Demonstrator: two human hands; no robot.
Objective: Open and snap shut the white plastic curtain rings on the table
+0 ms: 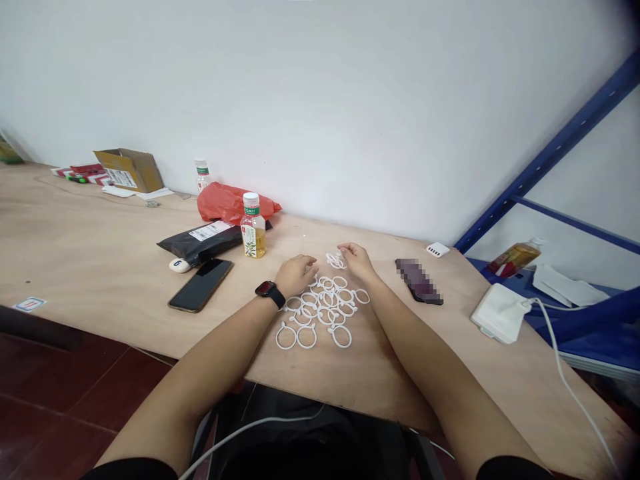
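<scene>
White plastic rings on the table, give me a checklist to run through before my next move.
1. White plastic rings lying flat in one cluster on the plywood table: ok.
2. Left hand at the cluster's far edge: ok.
3. Right hand gripping the small separate ring bunch: cannot tell.
4. Black phone clear of the rings: ok.
5. Yellow drink bottle upright and capped: ok.

Looks like a small packing or stock room to me, not a home. Bare plywood bench (90, 247) against a plain white wall (320, 100). Blue steel rack (550, 157) at right. Open cardboard box (131, 169) far left, and a black mailing bag (200, 241) with a shipping label at the middle. A batch of white plastic rings (323, 303) lies loose on the near bench. Dark red tiled floor (60, 387).
</scene>
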